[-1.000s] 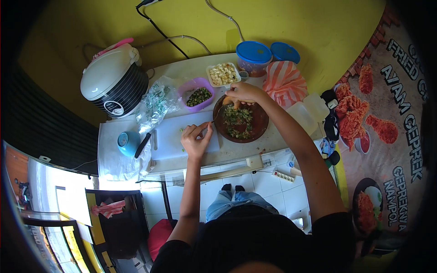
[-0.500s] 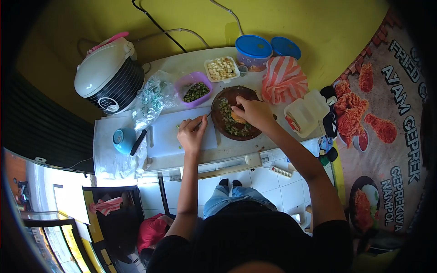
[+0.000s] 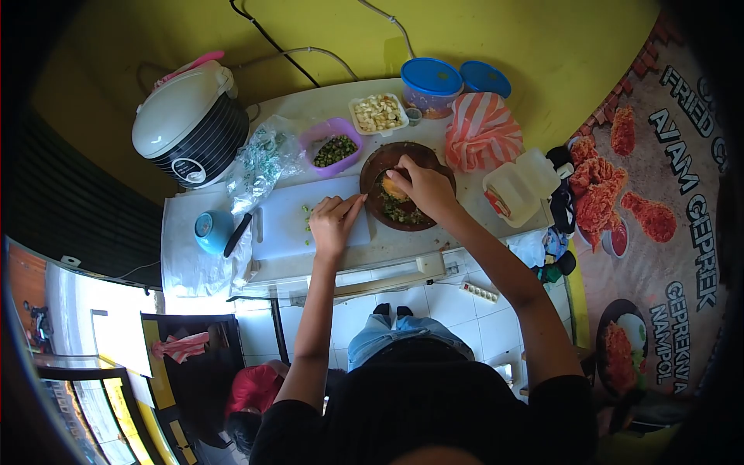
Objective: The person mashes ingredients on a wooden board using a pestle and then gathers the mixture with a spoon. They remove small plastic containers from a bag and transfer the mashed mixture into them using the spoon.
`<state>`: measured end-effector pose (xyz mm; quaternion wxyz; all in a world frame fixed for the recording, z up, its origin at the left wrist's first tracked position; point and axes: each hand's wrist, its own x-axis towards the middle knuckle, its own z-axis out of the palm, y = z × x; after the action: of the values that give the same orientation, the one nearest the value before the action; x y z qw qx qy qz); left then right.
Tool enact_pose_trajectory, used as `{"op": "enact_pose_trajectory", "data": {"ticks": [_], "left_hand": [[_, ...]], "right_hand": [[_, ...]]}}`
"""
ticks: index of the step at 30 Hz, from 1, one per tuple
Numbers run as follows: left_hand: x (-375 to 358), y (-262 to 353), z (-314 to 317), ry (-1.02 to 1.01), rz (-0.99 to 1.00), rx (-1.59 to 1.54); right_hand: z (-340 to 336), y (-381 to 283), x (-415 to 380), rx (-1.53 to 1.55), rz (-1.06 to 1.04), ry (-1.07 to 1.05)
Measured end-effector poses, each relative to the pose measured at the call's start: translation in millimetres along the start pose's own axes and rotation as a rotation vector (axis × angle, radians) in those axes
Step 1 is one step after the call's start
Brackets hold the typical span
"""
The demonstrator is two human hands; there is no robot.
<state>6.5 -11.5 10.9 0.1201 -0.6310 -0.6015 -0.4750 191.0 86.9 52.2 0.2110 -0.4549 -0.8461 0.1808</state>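
Observation:
A round brown mortar (image 3: 377, 160) with crushed green bits (image 3: 400, 211) in it stands on the table. Over its bowl, my right hand (image 3: 426, 188) is closed around a rounded orange-tan pestle (image 3: 393, 187), whose end is down among the green bits. My left hand (image 3: 335, 223) is at the mortar's left rim, thumb and fingers pinched together. Whatever lies between those fingertips is hidden. Below that hand is a white cutting board (image 3: 283, 221) with a few green scraps on it.
Behind the board sit a purple tub (image 3: 311, 136) of chopped greens and a white tray (image 3: 378, 114) of pale pieces. A knife handle (image 3: 237, 235) and blue bowl (image 3: 214, 232) lie left, near a rice cooker (image 3: 190, 128). An open foam box (image 3: 515, 198) is right. Another person (image 3: 254, 391) is lower left.
My right hand has shifted slightly up and left with the pestle. My left hand has moved right, closer against the mortar's rim. The other person's head has come into view.

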Motion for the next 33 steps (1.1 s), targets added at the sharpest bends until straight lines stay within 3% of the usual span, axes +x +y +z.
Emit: {"op": "enact_pose_trajectory", "data": {"ticks": [5,8,9,15,25,28,33], "left_hand": [[-1.1,-0.1,0.7,0.070,-0.049,0.038],[-2.4,-4.3,3.4,0.118,-0.092,0.054],[-2.6,-4.7,3.7,0.118,-0.108,0.063],[-1.5,-4.6,4.3,0.116,-0.157,0.072],[-4.8,-8.5,5.7,0.092,-0.225,0.033],[-4.2,-7.4,7.6,0.089,-0.213,0.038],[-3.1,-3.8,3.3,0.074,-0.261,0.034]], "right_hand": [[-16.8,3.2,20.3,-0.088,-0.013,-0.187],[-11.1,23.9,47.7,-0.081,-0.041,-0.166],[-23.3,12.3,53.6,-0.028,0.049,-0.237],[7.7,10.8,41.9,-0.085,-0.068,-0.061],[-8.3,8.4,41.3,-0.017,-0.008,-0.250],[4.5,1.6,47.0,-0.051,-0.036,-0.099],[11.7,-10.9,22.9,-0.212,-0.121,-0.030]]}}
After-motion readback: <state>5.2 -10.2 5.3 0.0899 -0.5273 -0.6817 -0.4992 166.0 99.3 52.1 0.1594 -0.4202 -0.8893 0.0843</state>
